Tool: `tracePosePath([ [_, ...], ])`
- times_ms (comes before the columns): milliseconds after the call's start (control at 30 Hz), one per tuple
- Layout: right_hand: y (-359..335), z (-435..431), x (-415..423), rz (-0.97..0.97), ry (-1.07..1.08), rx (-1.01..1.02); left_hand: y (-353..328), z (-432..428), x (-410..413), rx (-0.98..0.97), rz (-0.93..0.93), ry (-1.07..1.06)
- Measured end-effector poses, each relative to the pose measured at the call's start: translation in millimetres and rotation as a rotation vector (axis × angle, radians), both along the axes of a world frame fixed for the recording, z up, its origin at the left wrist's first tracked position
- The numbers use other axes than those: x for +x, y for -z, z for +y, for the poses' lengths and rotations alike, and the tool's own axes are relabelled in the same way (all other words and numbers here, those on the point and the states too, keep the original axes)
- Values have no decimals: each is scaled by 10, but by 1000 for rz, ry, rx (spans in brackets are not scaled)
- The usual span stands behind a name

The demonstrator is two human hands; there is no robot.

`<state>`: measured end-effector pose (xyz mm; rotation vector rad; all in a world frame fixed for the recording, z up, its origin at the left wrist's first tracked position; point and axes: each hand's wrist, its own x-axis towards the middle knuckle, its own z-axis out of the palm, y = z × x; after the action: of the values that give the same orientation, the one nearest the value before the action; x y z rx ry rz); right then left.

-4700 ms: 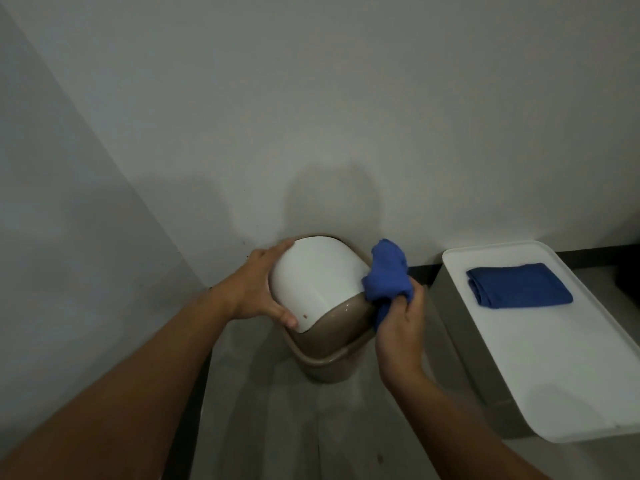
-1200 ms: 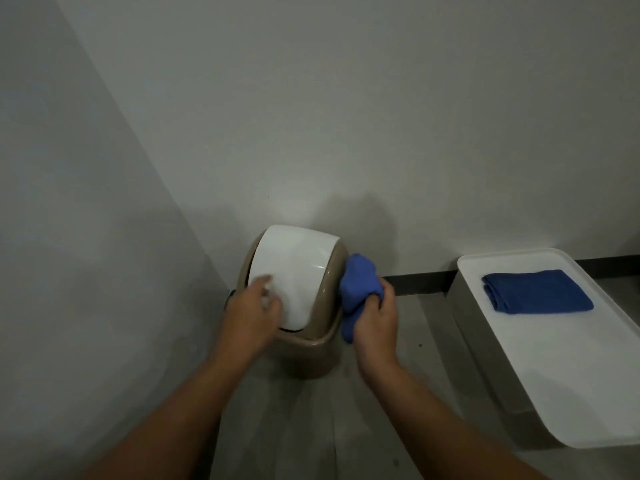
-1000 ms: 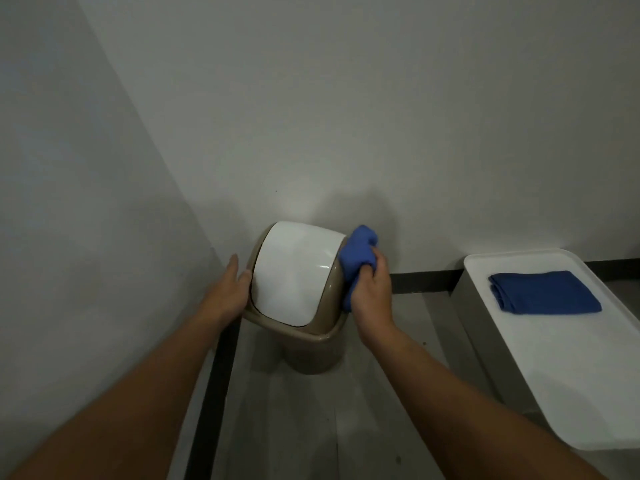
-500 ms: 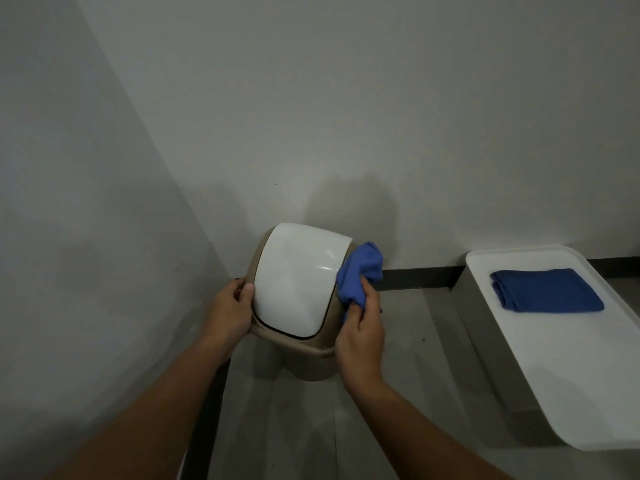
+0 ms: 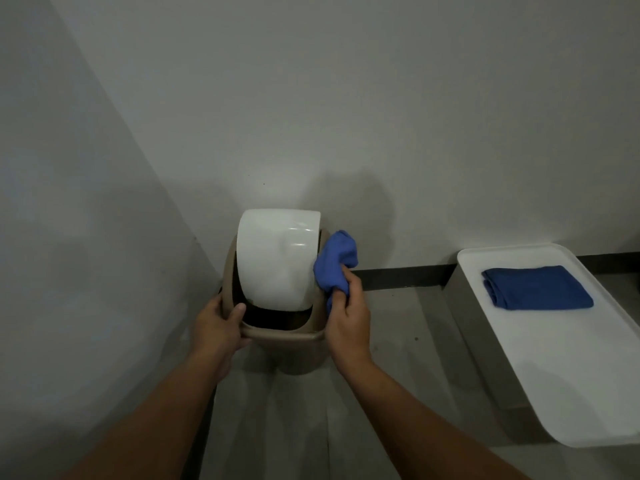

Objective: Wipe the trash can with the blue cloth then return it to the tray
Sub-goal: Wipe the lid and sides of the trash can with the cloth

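A small beige trash can (image 5: 287, 348) with a white swing lid (image 5: 277, 258) stands on the floor in the corner. The lid is tilted back, showing the dark opening at the front. My left hand (image 5: 218, 327) grips the can's left rim, thumb over the edge. My right hand (image 5: 346, 317) holds a bunched blue cloth (image 5: 334, 265) pressed against the can's right side beside the lid. A white tray (image 5: 571, 375) lies at the right.
A second blue cloth (image 5: 535, 287), folded, lies at the far end of the tray. The tray rests on a grey box (image 5: 485, 341). Walls close in on the left and behind the can, with a dark baseboard (image 5: 401, 275) along the back wall.
The white lid has swung back, opening the front gap. My left thumb now hooks over the rim. My right hand with the cloth stays at the can's right side, slightly lower.
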<state>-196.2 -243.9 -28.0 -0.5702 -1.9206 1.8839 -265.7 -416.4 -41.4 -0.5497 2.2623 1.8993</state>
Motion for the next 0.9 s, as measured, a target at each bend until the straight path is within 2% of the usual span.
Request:
tracePosePath([
  [167, 25, -254, 210, -20, 7, 10, -13, 118, 34, 36, -1, -116],
  [400, 127, -577, 456, -24, -153, 156, -37, 273, 115, 68, -11, -120],
  [533, 110, -692, 522, 28, -258, 65, -6, 236, 139, -82, 10, -62],
  [633, -47, -583, 466, 17, -168, -109, -92, 193, 160, -175, 22, 26],
  [700, -186, -407, 405, 20, -68, -208, -196, 155, 137, -312, 78, 71],
  [800, -439, -108, 258, 50, 18, -196, -469, 122, 51, -483, 236, 74],
  [900, -643, 122, 15, 64, 21, -104, -804, 205, -21, -468, 412, 286],
])
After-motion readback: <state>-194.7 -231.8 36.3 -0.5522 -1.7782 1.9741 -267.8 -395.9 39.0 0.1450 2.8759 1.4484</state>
